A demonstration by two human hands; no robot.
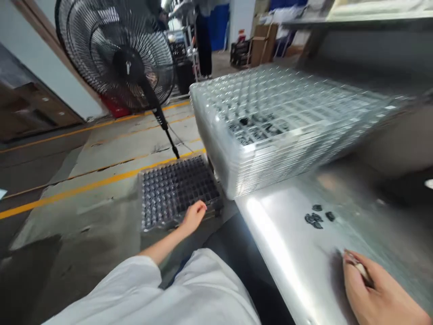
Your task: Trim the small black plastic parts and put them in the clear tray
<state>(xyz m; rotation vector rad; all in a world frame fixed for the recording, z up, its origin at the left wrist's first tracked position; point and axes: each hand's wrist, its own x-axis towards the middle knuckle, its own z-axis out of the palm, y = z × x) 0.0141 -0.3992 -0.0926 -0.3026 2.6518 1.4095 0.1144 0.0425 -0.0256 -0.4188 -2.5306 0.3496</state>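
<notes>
My left hand (194,215) is held out low, its fingers curled closed, in front of the near right edge of a clear tray of dark compartments (169,192). Whether anything is in those fingers, or whether they touch the tray, I cannot tell. Over the metal tabletop (284,243), my right hand (377,286) is closed around a slim, pale, rod-like tool (360,271), mostly hidden by the fingers. Several small black parts (314,218) lie loose on the metal just beyond it. Behind them stands a tall stack of clear plastic trays (270,167), with some black pieces (257,128) showing in the compartments at its near corner.
A black pedestal fan (128,63) stands at the far left, its pole coming down behind the low tray. Yellow lines (101,183) cross the floor. A metal shelf (358,25) overhangs the table at the upper right. Crates (239,54) and a cardboard box (264,45) stand farther back.
</notes>
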